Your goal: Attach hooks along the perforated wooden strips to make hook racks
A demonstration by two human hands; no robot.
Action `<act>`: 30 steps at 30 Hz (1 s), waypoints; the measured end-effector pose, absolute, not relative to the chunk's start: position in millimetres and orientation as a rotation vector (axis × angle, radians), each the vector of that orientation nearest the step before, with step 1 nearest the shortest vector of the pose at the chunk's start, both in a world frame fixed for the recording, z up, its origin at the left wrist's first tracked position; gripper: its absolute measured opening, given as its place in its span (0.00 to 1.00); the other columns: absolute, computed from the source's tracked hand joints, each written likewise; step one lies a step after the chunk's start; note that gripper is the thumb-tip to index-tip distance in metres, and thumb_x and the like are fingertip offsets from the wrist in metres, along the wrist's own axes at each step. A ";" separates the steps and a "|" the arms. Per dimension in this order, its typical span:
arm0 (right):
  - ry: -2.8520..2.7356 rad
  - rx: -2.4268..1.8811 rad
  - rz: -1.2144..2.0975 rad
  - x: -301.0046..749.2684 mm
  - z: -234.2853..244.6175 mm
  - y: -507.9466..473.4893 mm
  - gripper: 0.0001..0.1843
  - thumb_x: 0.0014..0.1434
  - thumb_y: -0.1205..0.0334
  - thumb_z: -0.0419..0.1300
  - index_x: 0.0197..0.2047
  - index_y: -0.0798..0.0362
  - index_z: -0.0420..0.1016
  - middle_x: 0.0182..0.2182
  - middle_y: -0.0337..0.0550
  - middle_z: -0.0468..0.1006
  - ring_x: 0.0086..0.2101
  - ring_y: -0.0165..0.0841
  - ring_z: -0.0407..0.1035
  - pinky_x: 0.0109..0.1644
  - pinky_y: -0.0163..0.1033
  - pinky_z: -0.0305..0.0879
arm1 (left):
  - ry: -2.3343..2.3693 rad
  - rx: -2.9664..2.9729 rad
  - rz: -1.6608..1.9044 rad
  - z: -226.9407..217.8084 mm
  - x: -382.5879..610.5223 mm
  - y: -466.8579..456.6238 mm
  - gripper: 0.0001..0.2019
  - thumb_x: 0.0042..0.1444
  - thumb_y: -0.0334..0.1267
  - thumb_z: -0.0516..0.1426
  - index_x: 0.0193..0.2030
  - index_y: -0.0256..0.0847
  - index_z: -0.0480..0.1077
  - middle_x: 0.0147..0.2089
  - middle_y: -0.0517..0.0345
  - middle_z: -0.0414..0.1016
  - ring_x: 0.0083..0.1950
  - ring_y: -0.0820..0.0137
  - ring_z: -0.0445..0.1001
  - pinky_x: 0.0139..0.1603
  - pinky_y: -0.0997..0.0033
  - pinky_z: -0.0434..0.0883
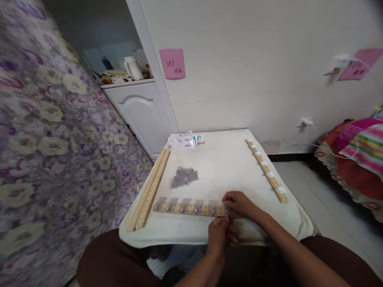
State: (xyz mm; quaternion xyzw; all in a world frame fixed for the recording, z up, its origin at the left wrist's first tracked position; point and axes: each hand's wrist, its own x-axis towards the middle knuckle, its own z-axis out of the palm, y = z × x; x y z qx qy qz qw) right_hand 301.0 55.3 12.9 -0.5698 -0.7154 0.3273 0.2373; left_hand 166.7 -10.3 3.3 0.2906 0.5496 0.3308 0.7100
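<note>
A single head-worn camera looks forward and down across the nearby table [223,167] to the wall [239,79] behind.

A narrow, pale-yellow perforated strip [190,209] stretches sideways across the lower centre of the frame, carrying a spaced row of shiny silvery pieces [196,209], with translucent greyish flaps [187,201] jutting past its upper edge.

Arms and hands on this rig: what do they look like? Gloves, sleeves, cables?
Left hand and right hand: five-fingered, ungloved. No sleeves, cables or markings visible on the forearms. Rings: too small to tell.
</note>
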 end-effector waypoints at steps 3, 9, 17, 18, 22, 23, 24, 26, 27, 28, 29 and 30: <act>-1.963 -1.551 0.894 300.2 13.4 55.4 0.09 0.50 0.65 0.54 0.31 0.54 0.76 0.27 0.41 0.77 0.29 0.30 0.67 0.32 0.32 0.57 | 1.221 0.658 0.734 4.4 166.9 -10.4 0.09 0.51 0.42 0.52 0.30 0.38 0.62 0.17 0.62 0.70 0.11 0.77 0.63 0.11 0.79 0.51; -1.967 -1.549 0.906 300.8 14.8 55.7 0.10 0.50 0.65 0.54 0.32 0.54 0.76 0.29 0.42 0.78 0.30 0.31 0.68 0.33 0.32 0.59 | 1.216 0.670 0.737 4.6 166.6 -11.0 0.12 0.50 0.45 0.54 0.31 0.37 0.63 0.18 0.61 0.70 0.12 0.77 0.63 0.12 0.79 0.50; -1.983 -1.526 0.918 302.5 15.6 57.9 0.11 0.50 0.67 0.53 0.32 0.54 0.78 0.29 0.43 0.79 0.30 0.31 0.69 0.34 0.33 0.60 | 1.232 0.674 0.711 3.9 167.4 -10.1 0.13 0.49 0.46 0.54 0.32 0.37 0.64 0.18 0.61 0.71 0.12 0.76 0.64 0.13 0.79 0.51; -1.983 -1.520 0.921 302.8 15.8 58.0 0.12 0.50 0.67 0.53 0.32 0.54 0.78 0.29 0.43 0.79 0.30 0.31 0.69 0.35 0.33 0.60 | 1.234 0.675 0.712 4.5 167.7 -10.1 0.13 0.49 0.46 0.54 0.31 0.37 0.64 0.19 0.61 0.71 0.12 0.77 0.64 0.13 0.79 0.52; -1.987 -1.522 0.945 303.9 15.8 58.4 0.12 0.49 0.67 0.53 0.33 0.54 0.78 0.30 0.42 0.79 0.30 0.31 0.69 0.35 0.33 0.60 | 1.258 0.681 0.699 6.4 168.4 -10.3 0.12 0.49 0.46 0.54 0.31 0.38 0.64 0.18 0.61 0.70 0.12 0.76 0.63 0.13 0.78 0.51; -1.987 -1.527 0.945 304.1 15.6 58.5 0.12 0.49 0.67 0.54 0.33 0.54 0.78 0.30 0.42 0.79 0.31 0.31 0.69 0.35 0.33 0.60 | 1.262 0.682 0.698 6.5 168.4 -10.4 0.12 0.49 0.46 0.54 0.31 0.38 0.64 0.18 0.61 0.70 0.12 0.76 0.63 0.13 0.78 0.52; -1.988 -1.529 0.943 304.2 15.4 58.5 0.12 0.49 0.67 0.54 0.33 0.54 0.78 0.30 0.42 0.79 0.31 0.32 0.69 0.35 0.33 0.60 | 1.262 0.685 0.702 6.5 168.4 -10.5 0.11 0.50 0.45 0.54 0.31 0.38 0.64 0.18 0.61 0.70 0.12 0.76 0.63 0.13 0.78 0.52; -1.987 -1.532 0.938 304.4 15.2 58.5 0.12 0.49 0.67 0.54 0.33 0.54 0.78 0.30 0.42 0.79 0.31 0.31 0.69 0.35 0.33 0.60 | 1.253 0.693 0.716 6.2 168.4 -10.7 0.11 0.50 0.44 0.53 0.31 0.37 0.65 0.18 0.61 0.70 0.12 0.76 0.63 0.13 0.78 0.52; -1.984 -1.534 0.938 304.5 15.3 58.3 0.12 0.49 0.67 0.53 0.33 0.54 0.78 0.30 0.42 0.79 0.31 0.31 0.69 0.35 0.33 0.60 | 1.249 0.696 0.723 6.1 168.5 -10.8 0.10 0.51 0.44 0.53 0.31 0.37 0.65 0.18 0.61 0.70 0.12 0.76 0.63 0.13 0.78 0.52; -1.981 -1.532 0.938 304.6 15.6 57.9 0.11 0.49 0.67 0.53 0.33 0.54 0.77 0.30 0.42 0.79 0.31 0.31 0.69 0.35 0.33 0.60 | 1.249 0.696 0.723 6.1 168.6 -10.9 0.10 0.51 0.43 0.53 0.31 0.37 0.65 0.18 0.61 0.70 0.12 0.76 0.63 0.13 0.78 0.52; -1.976 -1.532 0.939 304.6 16.1 57.5 0.11 0.49 0.67 0.53 0.33 0.54 0.77 0.29 0.42 0.78 0.30 0.31 0.68 0.35 0.33 0.60 | 1.254 0.695 0.721 6.3 168.9 -11.0 0.10 0.51 0.43 0.52 0.31 0.37 0.64 0.18 0.61 0.70 0.12 0.76 0.63 0.13 0.78 0.51; -1.971 -1.530 0.942 304.6 16.6 57.0 0.11 0.50 0.67 0.53 0.33 0.54 0.77 0.29 0.42 0.78 0.30 0.31 0.68 0.34 0.33 0.60 | 1.261 0.696 0.722 6.6 169.2 -11.0 0.09 0.52 0.43 0.52 0.31 0.38 0.64 0.18 0.61 0.70 0.12 0.76 0.63 0.13 0.78 0.51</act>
